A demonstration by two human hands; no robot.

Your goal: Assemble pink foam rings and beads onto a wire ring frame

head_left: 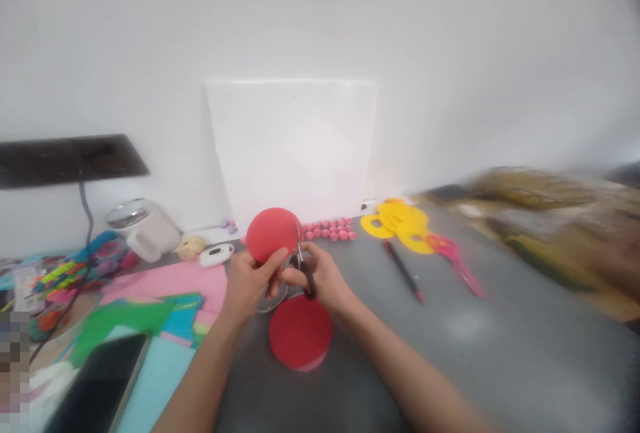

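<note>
Up close, scissors (301, 266) bite the red disc (273, 234) edge.

the left hand (249, 281) pinches a plain red paper circle (273, 233), and the right hand (320, 277) works black-handled scissors (303, 271) at its edge, with a second red circle (301, 333) lying just below both hands on the grey table (500, 339). right of the right hand lie bright yellow rings (400, 223), a dark pen with a red tip (404, 271) and pink scissors (457, 261). left of the left hand are pink, green and light blue sheets (165, 313), and a black phone (100, 386).
</note>
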